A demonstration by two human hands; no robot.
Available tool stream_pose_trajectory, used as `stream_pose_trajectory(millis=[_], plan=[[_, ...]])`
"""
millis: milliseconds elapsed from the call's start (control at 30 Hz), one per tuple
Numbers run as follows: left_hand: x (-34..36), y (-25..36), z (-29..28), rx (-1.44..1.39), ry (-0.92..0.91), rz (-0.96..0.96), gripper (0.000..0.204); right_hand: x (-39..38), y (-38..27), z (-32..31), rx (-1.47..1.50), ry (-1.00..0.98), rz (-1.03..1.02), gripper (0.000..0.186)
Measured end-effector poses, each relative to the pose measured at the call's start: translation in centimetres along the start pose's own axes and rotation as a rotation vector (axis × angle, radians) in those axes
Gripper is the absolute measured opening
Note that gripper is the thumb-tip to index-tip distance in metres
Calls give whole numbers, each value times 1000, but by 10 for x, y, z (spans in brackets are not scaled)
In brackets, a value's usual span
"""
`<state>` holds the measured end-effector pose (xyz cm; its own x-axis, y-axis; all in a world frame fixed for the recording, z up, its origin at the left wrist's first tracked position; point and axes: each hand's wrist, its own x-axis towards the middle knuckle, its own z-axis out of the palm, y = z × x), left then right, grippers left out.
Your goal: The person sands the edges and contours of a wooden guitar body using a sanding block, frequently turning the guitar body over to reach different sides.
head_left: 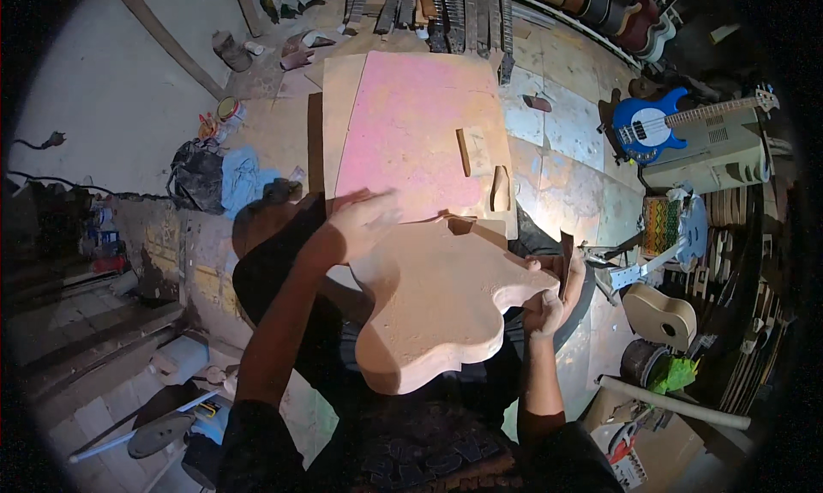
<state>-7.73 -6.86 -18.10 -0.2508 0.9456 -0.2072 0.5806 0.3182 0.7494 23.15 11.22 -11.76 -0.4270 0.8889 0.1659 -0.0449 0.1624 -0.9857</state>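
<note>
Head view, clock-face taken about the bare guitar body (433,300) over the lap: a light blue cloth (240,180) lies at ten; at eleven the blurred left hand (358,223) is by the body's edge, its grip impossible to tell; a pink-topped board (411,133) lies at twelve; at three the right hand (550,311) clasps the horn, a brown strip (567,251) beside its fingers; a blue bass (645,129) sits at two.
</note>
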Motion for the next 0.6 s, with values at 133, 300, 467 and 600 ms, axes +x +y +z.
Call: stream_pose_trajectory(millis=[133, 300, 467, 600], plan=[[-42, 113, -55, -538, -414, 332, 51, 8, -2, 5, 64, 32, 36, 82], [-27, 78, 1, -531, -346, 74, 55, 10, -2, 7, 91, -21, 12, 81], [-4, 19, 9, 446, -106, -341, 45, 7, -4, 5, 71, -15, -24, 80], [-50, 60, -30, -522, 3, 137, 45, 8, -1, 4, 73, 15, 14, 80]])
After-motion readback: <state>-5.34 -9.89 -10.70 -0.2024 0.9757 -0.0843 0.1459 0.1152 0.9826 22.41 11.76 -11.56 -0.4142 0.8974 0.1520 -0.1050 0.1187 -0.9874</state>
